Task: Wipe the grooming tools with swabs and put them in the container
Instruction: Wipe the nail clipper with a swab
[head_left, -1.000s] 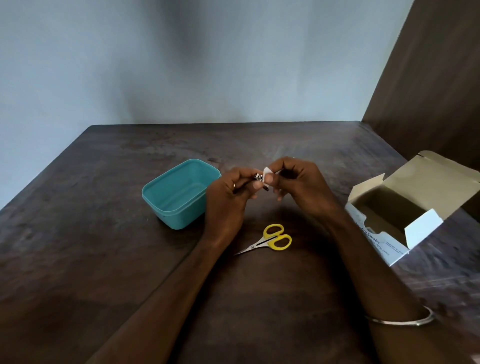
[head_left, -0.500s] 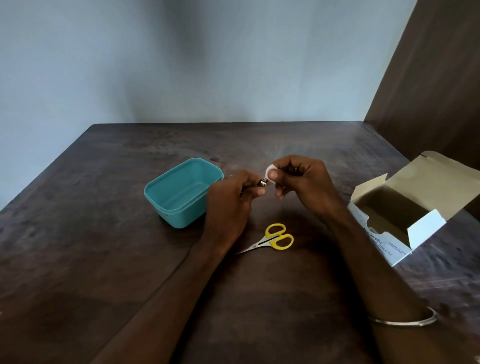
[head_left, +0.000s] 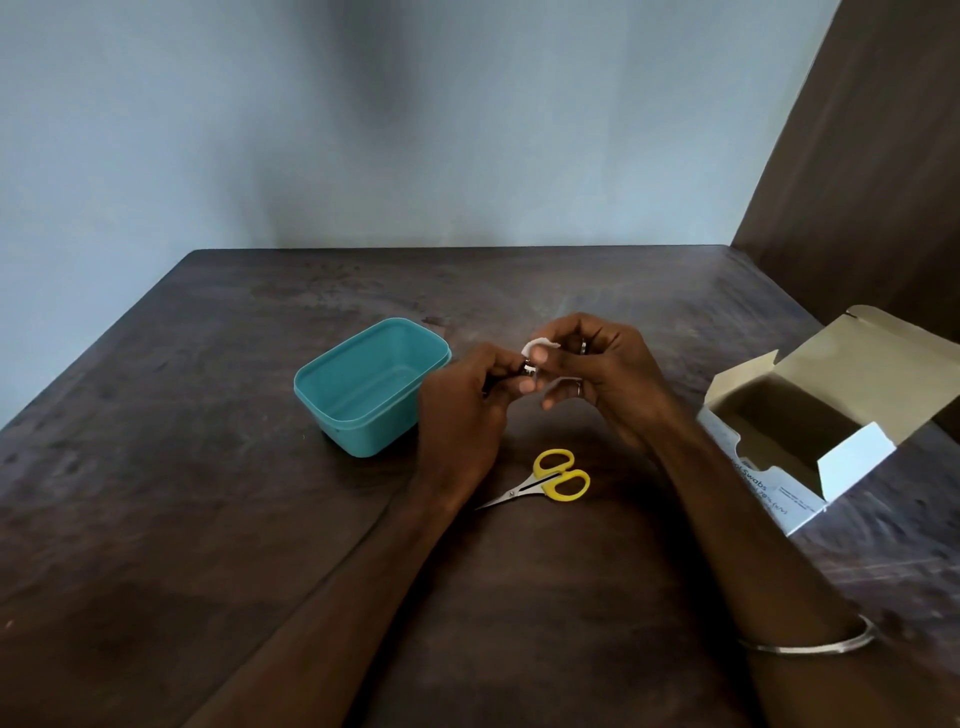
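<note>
The head view shows two hands raised together above a dark wooden table. The left hand has its fingers curled round one small metal grooming tool, of which only the shiny tip shows past the fingers; what kind of tool it is cannot be told. The right hand pinches one white swab between thumb and fingers and holds it against that tip. One bangle circles the right wrist.

On the table lie three more things. One teal container stands open just left of the left hand, and nothing can be seen inside it. One pair of yellow-handled scissors lies flat below the hands, blades closed and pointing left. One cardboard swab box sits at the right with its flaps open
</note>
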